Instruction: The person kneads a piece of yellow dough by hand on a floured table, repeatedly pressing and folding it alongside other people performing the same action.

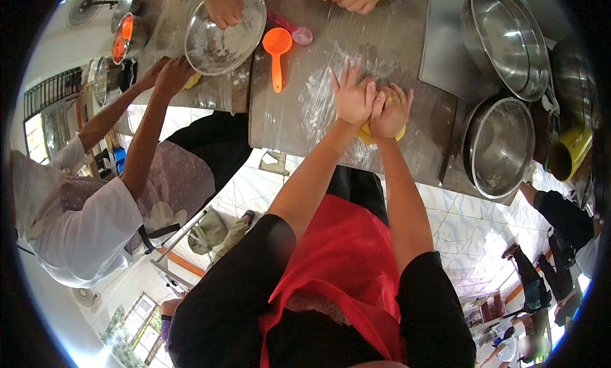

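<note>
A lump of yellow dough lies on the floured, plastic-wrapped tabletop, mostly hidden under my two hands. My right hand presses down over it, and some yellow shows between its thumb and fingers. Beside it, my left hand leans at the dough's left side with its fingers spread over the floury patch. The two thumbs meet and overlap. White flour is smeared around the hands, mainly to the left.
An orange measuring scoop and a pink spoon lie up left. A co-worker's hand is in a floury steel bowl; other hands work at left and across. Steel bowls and a metal sheet stand right, near a yellow container.
</note>
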Tool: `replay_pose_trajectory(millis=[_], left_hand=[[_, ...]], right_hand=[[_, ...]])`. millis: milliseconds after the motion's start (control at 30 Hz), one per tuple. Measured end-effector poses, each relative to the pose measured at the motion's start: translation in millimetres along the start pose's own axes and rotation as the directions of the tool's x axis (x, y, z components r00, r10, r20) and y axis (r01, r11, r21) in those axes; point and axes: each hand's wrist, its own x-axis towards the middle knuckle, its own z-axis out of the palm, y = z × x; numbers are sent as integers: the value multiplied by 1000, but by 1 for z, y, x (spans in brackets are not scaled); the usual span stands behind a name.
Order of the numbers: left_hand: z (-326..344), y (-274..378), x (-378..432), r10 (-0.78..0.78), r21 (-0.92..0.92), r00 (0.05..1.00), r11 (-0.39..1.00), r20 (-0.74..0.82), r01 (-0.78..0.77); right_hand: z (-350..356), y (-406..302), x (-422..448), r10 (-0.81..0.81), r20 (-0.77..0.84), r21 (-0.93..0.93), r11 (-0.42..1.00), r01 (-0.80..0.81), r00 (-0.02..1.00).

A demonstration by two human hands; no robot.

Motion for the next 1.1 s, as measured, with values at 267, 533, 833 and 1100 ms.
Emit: replay_pose_trajectory(millis=[267,533,833,1100], left_hand=[[-46,37,-61,-19,-207,983,977,185,58],[-79,49,-105,-49,-256,945,957,324,137],[-4,43,-60,-79,-54,995,996,-67,76],[6,19,-25,15,147,998,989,55,-23]], right_hand=[[-50,-7,-19,-8,137,336,941,-39,991],[-87,4,-43,-152,120,419,904,89,981],[-35,5,-25,26,30,352,935,-35,999],[-8,16,-1,-4,-8,-87,996,3,1000]])
